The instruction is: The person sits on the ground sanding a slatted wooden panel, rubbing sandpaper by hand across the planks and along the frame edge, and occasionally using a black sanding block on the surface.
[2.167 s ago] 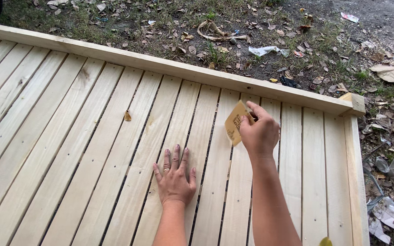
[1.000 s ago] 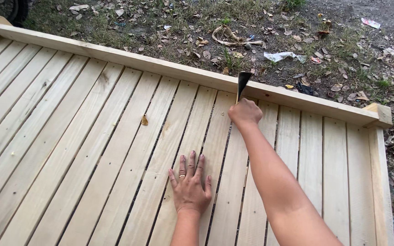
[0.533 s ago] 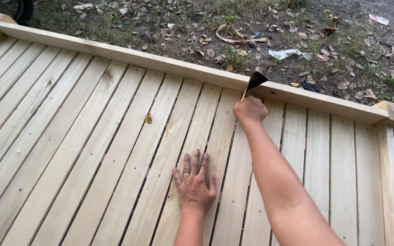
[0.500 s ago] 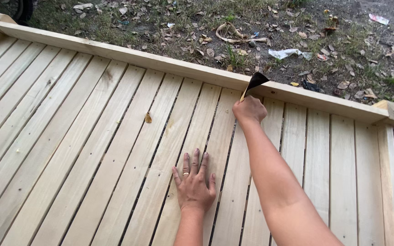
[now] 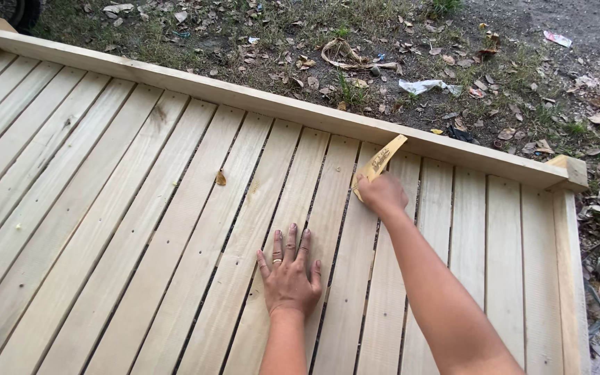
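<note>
Near the far rail of the pale slatted wooden deck, the right hand has its grip clenched on a tan folded sandpaper sheet touching a plank; the left hand lies flat, fingers spread.

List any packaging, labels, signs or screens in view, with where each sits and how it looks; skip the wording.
Sandpaper sheet: in the right hand, near the top rail; tan, curled, dark print on its back.
White wrapper scrap: on the ground beyond the rail; crumpled.
No signs or screens.
</note>
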Tool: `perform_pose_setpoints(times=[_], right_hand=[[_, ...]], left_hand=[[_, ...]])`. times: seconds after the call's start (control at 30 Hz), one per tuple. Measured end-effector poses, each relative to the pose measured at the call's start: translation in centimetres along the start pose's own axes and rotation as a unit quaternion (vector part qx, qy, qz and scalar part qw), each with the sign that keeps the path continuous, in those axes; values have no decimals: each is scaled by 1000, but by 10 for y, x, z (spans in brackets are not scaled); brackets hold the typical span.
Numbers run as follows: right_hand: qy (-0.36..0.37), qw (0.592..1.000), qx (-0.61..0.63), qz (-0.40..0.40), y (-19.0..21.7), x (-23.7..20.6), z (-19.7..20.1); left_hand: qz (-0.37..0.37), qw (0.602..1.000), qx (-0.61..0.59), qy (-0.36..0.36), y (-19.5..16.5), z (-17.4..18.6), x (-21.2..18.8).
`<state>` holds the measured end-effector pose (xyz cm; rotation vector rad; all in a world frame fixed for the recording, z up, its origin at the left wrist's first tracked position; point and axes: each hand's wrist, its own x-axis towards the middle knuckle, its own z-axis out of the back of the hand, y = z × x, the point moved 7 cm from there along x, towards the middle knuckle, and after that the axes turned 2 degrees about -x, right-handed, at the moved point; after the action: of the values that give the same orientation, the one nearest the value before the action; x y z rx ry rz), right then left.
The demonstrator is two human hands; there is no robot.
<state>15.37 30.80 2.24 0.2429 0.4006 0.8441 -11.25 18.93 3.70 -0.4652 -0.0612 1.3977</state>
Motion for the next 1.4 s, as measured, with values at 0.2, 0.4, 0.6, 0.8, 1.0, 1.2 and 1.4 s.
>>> perform_pose_setpoints(times=[0.2, 0.4, 0.6, 0.8, 1.0, 1.2, 1.4], right_hand=[[-86, 996, -22, 16, 19, 23, 5], [15, 995, -97, 16, 26, 22, -12], [13, 986, -139, 88, 12, -34, -27], [-51, 982, -163, 84, 36, 6, -6], [-124, 970, -165, 130, 16, -48, -24], [-145, 953, -160, 212, 1, -127, -42], [-125, 969, -176, 124, 25, -33, -31]], left_hand=[[2, 1000, 4, 0, 2, -2, 0], [5, 1000, 6, 6, 1, -2, 0], [0, 1000, 11, -3, 1, -2, -1], [-2, 1000, -18, 11, 2, 0, -2], [8, 999, -23, 22, 2, -1, -1], [9, 999, -17, 27, 3, -5, -1], [7, 999, -29, 32, 2, -2, -3]])
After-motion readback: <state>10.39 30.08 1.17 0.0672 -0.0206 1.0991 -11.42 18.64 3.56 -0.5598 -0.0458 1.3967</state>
